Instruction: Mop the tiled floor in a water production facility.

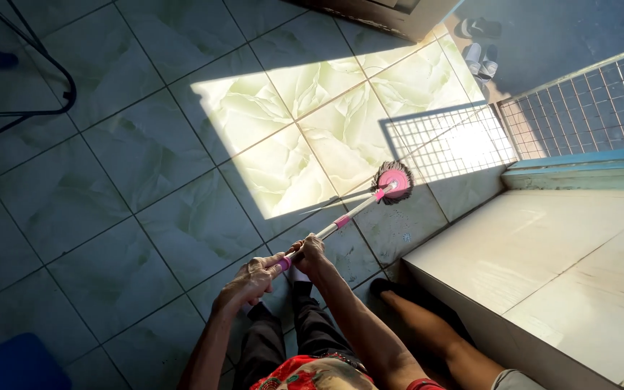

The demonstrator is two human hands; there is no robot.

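Head view: both hands, left and right, grip clenched on mop handle, mop head ahead.

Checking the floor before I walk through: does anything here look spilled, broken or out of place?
Nothing stands out. Both hands, left hand and right hand, grip the mop handle; the pink mop head lies flat on the tiled floor. No puddle or breakage shows.

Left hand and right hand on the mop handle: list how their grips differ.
The left hand sits lower on the mop handle, at its pink end nearest the body; the right hand grips just above it, toward the mop head. The left hand shows its back and knuckles; the right hand is seen more from its side. Both are closed around the handle, touching each other.
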